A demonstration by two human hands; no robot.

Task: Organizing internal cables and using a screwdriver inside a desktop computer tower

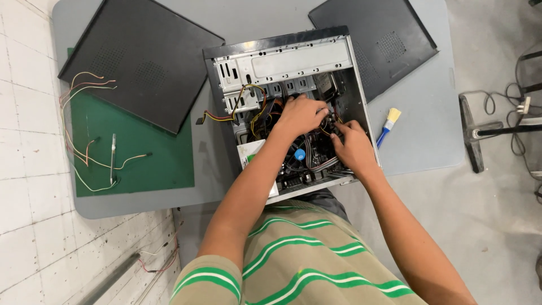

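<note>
Hands inside an opened desktop computer case (288, 107) lying on its side at the middle of the grey table (418, 147).
Metal chassis, side cover off, exposes drive bays, a fan and multicoloured cable bundles (248, 110). Left hand (299, 114) rests curled over the wiring; right hand (351, 144) pinches cables near the case's right wall. Removed black panels (138, 59) lie at both far corners; a blue-handled brush (387, 125) lies just right of the case.

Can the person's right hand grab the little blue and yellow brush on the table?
Probably yes. The right hand is inside the open computer case, and the brush lies on the grey table just outside the case's right wall. Only that wall stands between them, so the hand would lift over it.
</note>
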